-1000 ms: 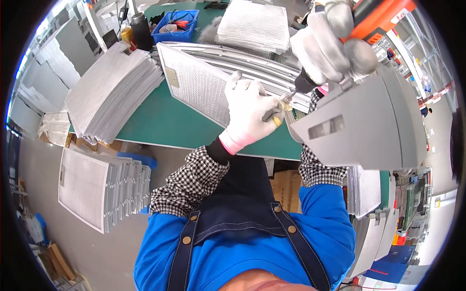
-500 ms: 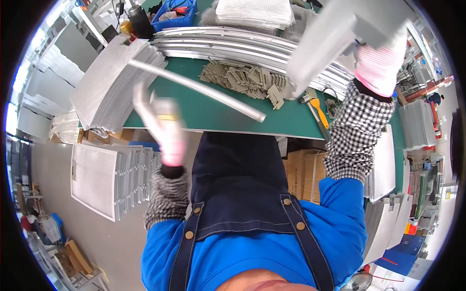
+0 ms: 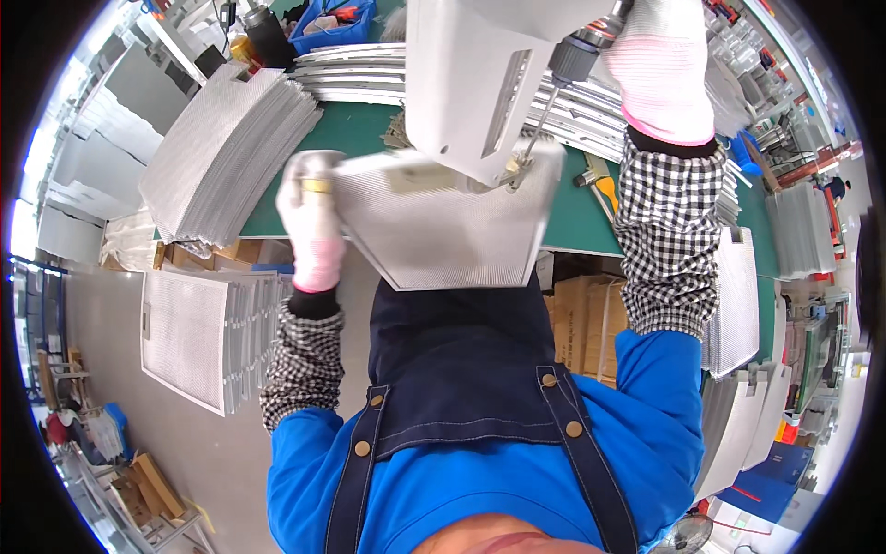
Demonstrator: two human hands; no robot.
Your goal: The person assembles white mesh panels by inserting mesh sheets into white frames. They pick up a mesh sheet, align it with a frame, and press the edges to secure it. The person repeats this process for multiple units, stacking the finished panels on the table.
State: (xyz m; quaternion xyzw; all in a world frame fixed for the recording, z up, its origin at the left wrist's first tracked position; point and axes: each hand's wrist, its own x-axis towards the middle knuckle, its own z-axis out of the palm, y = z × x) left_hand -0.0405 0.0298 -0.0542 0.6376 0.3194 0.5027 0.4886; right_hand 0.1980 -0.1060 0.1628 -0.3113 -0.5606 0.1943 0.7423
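At frame centre we see a pale mesh filter, seemingly metal-framed; left hand grips its edge, right hand clasps a driver.

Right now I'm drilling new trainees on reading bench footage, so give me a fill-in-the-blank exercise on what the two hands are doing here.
1. The left hand grips the edge of a flat mesh ____ panel.
2. The right hand holds a power ____ whose bit points down at the panel's top edge.
3. The bench top is covered in a ____ mat.
4. Both hands wear ____ gloves.

Missing words: filter; screwdriver; green; white
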